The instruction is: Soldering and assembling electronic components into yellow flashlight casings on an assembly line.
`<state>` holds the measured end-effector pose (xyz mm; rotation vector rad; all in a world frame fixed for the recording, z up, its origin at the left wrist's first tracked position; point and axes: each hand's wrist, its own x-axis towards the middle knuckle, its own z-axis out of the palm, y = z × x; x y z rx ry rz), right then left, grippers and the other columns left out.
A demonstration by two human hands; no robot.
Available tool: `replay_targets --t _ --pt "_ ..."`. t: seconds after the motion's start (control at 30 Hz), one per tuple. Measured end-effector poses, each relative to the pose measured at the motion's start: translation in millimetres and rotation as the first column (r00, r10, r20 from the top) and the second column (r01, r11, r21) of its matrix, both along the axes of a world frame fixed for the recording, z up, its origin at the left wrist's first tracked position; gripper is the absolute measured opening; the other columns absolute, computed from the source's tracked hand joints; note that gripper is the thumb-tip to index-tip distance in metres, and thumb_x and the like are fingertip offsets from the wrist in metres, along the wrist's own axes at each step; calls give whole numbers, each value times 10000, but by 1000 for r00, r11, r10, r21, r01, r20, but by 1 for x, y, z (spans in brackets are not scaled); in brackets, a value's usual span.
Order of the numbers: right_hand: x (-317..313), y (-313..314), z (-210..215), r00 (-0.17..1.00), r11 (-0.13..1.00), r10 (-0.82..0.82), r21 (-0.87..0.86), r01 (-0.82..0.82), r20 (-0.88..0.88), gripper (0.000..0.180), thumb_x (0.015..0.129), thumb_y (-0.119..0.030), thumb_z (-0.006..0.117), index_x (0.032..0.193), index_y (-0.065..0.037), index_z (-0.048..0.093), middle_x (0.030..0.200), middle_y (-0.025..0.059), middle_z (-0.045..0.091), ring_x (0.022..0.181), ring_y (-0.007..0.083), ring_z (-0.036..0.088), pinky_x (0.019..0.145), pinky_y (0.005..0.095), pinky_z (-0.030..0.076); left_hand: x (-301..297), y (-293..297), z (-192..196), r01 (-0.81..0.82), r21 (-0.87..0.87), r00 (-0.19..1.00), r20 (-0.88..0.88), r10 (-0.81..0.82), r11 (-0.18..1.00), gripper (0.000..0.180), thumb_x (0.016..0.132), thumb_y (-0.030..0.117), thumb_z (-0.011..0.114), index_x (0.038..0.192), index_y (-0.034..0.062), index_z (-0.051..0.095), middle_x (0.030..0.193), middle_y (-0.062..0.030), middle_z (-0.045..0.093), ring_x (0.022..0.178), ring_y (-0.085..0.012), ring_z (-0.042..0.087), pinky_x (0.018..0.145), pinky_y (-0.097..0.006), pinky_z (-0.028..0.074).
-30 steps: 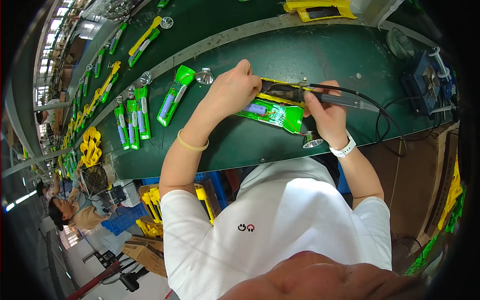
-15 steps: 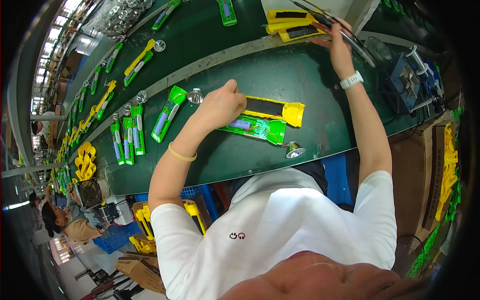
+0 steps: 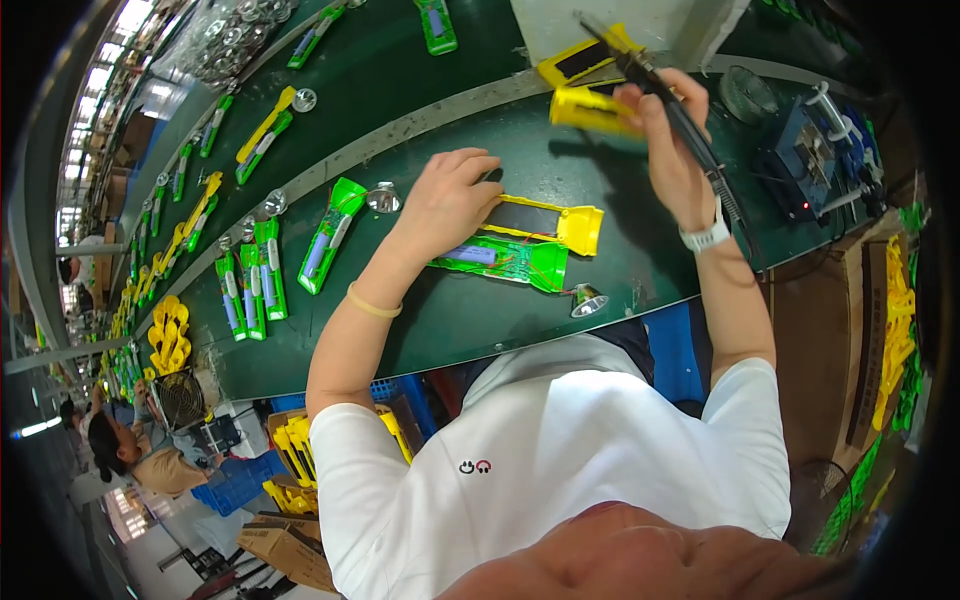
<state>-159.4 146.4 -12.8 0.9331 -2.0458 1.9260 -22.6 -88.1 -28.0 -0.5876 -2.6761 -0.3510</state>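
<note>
In my right hand (image 3: 675, 150) is a black soldering iron (image 3: 680, 125), its tip pointing up and left. The same hand's fingers also hold a yellow plastic casing half (image 3: 595, 110), blurred by motion. My left hand (image 3: 447, 200) is loosely curled with fingers apart, at the left end of a yellow casing half with a dark panel (image 3: 535, 217); whether it touches is unclear. Against that casing's near side lies an opened green casing (image 3: 505, 262) with a purple battery cell, circuit board and wires. A silver reflector cup (image 3: 588, 300) is wired to its right end.
Another yellow casing half (image 3: 580, 62) lies at the far divider. Several green casings (image 3: 266, 270) with reflectors lie to the left. A soldering station with a solder spool (image 3: 800, 150) stands at the right. A co-worker (image 3: 150, 455) is at far left.
My right hand has come nearer with the soldering iron, lifting one yellow casing half from the pair at the divider. My left hand's fingers have loosened from a tight curl.
</note>
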Motion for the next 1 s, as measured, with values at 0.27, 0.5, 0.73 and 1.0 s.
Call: replay_targets --t 0.27,0.5,0.73,1.0 --pt "31 11 -14 893 992 116 -89 -85 434 385 955 -323 436 1227 -60 363 1062 180 576 924 240 624 676 299 548 60 9 11 103 281 944 275 -183 954 407 629 170 751 967 79 543 1075 -123 556 1058 -320 511 970 -483 363" --pt "42 92 -55 941 951 -213 -163 262 265 331 985 -285 356 1224 -57 342 1048 176 608 754 148 607 585 222 431 21 -35 26 -273 284 954 201 221 919 409 671 125 706 1020 45 508 997 -142 545 935 -297 556 807 -350 466" --pt "56 83 -58 917 985 78 -175 -9 390 442 965 -360 373 1254 -39 282 1123 212 532 952 272 601 773 365 521 -74 -211 13 -637 21 695 447 562 771 632 617 166 781 1132 65 430 1055 -115 592 1002 -267 570 879 -323 430" --pt "58 82 -67 913 989 88 -143 -33 398 489 936 -420 413 1214 -38 288 1120 223 519 980 317 595 802 428 519 -199 -183 15 -629 -41 733 302 610 777 770 628 564 720 1104 2 494 1098 -179 589 1011 -301 580 822 -383 463"
